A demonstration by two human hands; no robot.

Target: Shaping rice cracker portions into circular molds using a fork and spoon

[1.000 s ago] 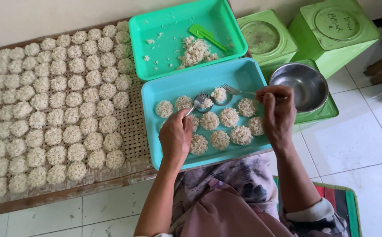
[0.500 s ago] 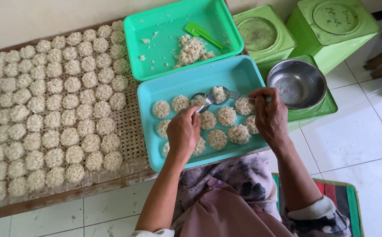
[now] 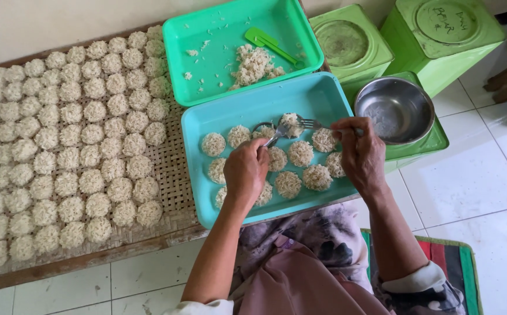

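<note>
Since 1 second ago, I see both hands have drawn closer over the blue tray (image 3: 323, 93). My left hand (image 3: 246, 172) is closed around a spoon (image 3: 272, 140); my right hand (image 3: 359, 153) pinches a fork (image 3: 310, 123), both meeting at 1 rice clump (image 3: 292, 123) above the tray's back row. I judge this is shaping and setting down that clump; next calls for a gentle release. Wrists bent downward, forearms converging.
</note>
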